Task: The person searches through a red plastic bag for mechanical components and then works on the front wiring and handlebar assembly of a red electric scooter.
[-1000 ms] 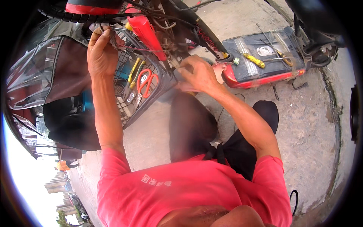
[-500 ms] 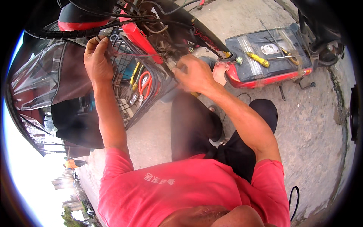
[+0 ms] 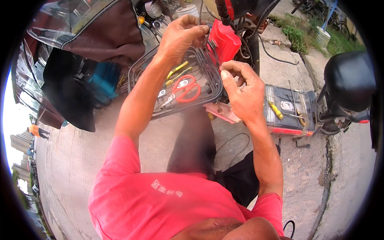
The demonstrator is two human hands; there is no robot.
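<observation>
Two hands at the basket (image 3: pixel 176 86) rim. Left hand (image 3: pixel 182 36) pinches dark wires (image 3: pixel 205 48) at the far edge; right hand (image 3: pixel 242 90), fingers curled, apparently empty, sits just beside and nearer. Wires run away from the person toward the red body (image 3: pixel 224 40).

Small white rectangular label (image 3: pixel 287 105) on the dark tray of the red toolbox (image 3: pixel 294 130), right of centre

A pink-red short-sleeved shirt (image 3: pixel 160 204) with pale chest markings, and dark trousers (image 3: pixel 192 148).
</observation>
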